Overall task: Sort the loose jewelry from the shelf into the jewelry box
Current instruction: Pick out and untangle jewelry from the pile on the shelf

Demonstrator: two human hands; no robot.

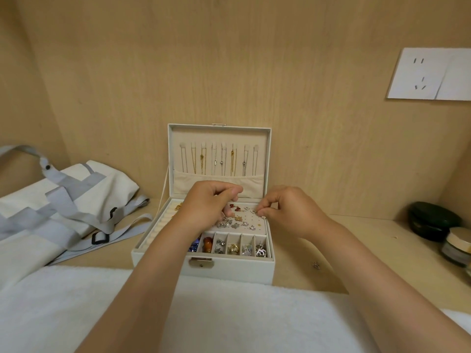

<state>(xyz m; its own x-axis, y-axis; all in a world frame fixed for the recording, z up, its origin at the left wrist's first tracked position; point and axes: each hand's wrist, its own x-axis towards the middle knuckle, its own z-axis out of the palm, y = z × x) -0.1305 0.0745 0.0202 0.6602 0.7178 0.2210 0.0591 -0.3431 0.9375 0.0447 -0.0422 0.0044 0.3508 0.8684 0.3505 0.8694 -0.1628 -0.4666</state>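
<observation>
A white jewelry box [229, 270] stands open on the wooden shelf, its lid [219, 133] upright with several necklaces hung inside. The front row of compartments holds beads, rings and earrings. Behind them a perforated earring panel [251, 222] carries several studs. My left hand [206, 207] hovers over the panel's left part, fingers curled, thumb and forefinger pinched; whether it holds anything I cannot tell. My right hand [288, 212] pinches a small white square stud [254, 212] at the panel's far right corner. One loose silver earring [316, 264] lies on the shelf right of the box.
A white and grey tote bag [58, 212] lies left of the box. A dark green case [433, 220] and a round jar [457, 245] sit at the right. A white towel [76, 307] covers the front edge. A wall socket [430, 73] is on the back panel.
</observation>
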